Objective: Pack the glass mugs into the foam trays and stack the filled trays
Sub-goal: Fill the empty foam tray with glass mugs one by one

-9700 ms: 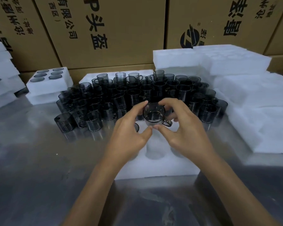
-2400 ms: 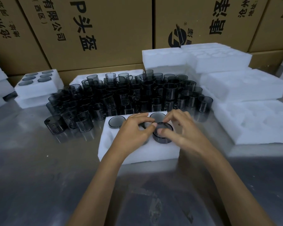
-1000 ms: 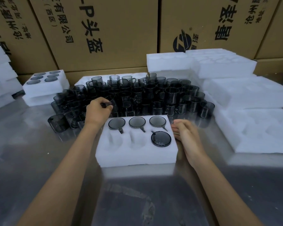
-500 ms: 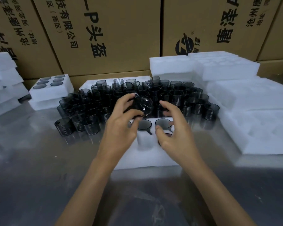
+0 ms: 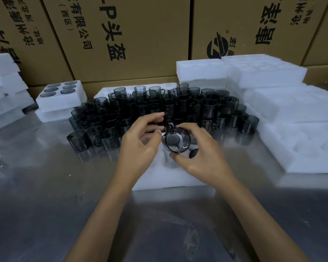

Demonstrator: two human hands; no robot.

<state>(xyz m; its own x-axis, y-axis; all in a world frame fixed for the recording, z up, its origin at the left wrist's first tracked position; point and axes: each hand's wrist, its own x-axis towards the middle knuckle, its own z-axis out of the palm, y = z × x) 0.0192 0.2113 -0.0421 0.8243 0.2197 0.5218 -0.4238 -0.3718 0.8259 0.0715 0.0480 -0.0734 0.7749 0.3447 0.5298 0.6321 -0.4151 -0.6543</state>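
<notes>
Now both hands on one mug (image 5: 177, 139) | above the tray (image 5: 165, 178), tipped mouth-up to the camera | right hand (image 5: 201, 157) pinches rim, left hand (image 5: 140, 146) apparently steadies handle | likely lining up with a pocket.

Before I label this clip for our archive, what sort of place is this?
Most likely a packing station in a factory or warehouse: printed cardboard cartons behind, stacked foam trays, and many glass mugs on a steel table.
</notes>
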